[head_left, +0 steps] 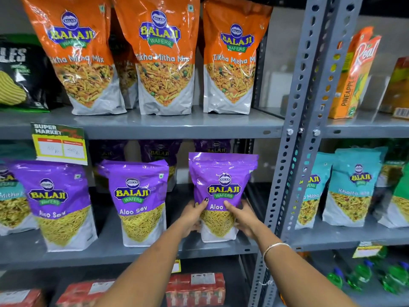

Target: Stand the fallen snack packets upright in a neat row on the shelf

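Aloo Sev row, middle shelf: packet 3 in hand

Item: purple Aloo Sev packet [222, 196], upright at the right end of the middle shelf [132, 251], base on or just above the board, beside the grey upright post [285, 185]. Your left hand [192, 216] and right hand [241, 218] each hold a grip on its lower half, thumbs across the front, fingers behind; this steadies the heavy bottom so the packet stands square. Also in row: 2 matching packets, middle packet [140, 202] and left packet [57, 204], both upright, facing forward. More purple packets stand behind. You look close to done; level the spacing with the other 2
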Demonstrator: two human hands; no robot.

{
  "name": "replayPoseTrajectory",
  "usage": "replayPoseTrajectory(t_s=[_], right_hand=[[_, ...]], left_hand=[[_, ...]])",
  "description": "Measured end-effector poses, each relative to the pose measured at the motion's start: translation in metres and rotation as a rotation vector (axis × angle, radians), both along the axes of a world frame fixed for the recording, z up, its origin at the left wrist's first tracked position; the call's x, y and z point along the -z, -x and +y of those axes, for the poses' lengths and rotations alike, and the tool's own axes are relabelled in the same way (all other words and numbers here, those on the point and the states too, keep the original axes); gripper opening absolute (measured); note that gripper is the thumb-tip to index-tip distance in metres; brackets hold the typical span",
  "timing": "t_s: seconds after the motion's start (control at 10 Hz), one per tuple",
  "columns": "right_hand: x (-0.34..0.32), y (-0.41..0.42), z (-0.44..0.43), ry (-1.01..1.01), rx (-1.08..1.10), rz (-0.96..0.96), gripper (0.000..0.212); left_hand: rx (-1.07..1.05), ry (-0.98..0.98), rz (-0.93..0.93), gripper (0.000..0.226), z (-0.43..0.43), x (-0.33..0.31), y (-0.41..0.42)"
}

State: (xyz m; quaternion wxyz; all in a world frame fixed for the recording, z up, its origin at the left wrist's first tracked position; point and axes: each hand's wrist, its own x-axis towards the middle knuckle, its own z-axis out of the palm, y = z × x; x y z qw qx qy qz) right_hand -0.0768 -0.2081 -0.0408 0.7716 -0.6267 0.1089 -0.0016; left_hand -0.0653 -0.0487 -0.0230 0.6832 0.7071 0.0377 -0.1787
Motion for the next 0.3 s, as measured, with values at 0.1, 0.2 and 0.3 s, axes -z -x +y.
replayPoseTrajectory(t_s=[0.1, 0.2, 0.3], right_hand=[[0.007, 0.000, -0.003, -0.018, -0.013, 0.007, 0.068], [0.002, 0.005, 0.000, 0.038, 0.009, -0.023, 0.093], [-0.012, 0.011, 0.004, 0.259, 0.209, -0.039, 0.099]], left_hand=[[0.006, 0.065, -0.002, 0.051, 0.001, 0.005, 0.000], [0.029, 0.125, -0.004, 0.051, 0.001, 0.001, 0.004], [-0.037, -0.015, -0.039, 0.056, 0.003, -0.006, 0.005]])
